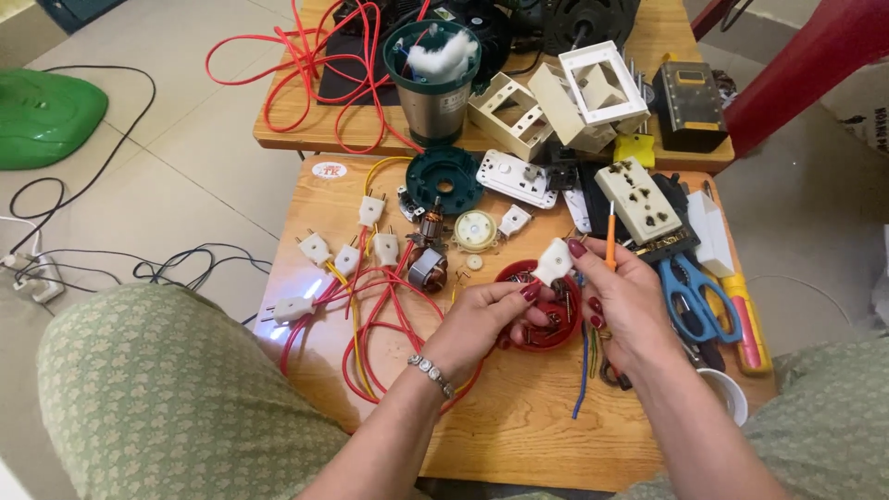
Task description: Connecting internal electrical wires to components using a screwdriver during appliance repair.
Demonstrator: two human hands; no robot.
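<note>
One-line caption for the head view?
Left hand and right hand hold a white plug above a red dish on a cluttered wooden table.

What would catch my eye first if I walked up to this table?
Probably the two hands at the centre: the left hand and right hand together hold a small white plug above a red bowl of small parts. To their left sprawl red wires ending in more white plugs; blue-handled scissors lie at right.

White plug [554, 261], red bowl [542, 319], blue-handled scissors [690, 298], green patterned clothing [157, 398].
</note>
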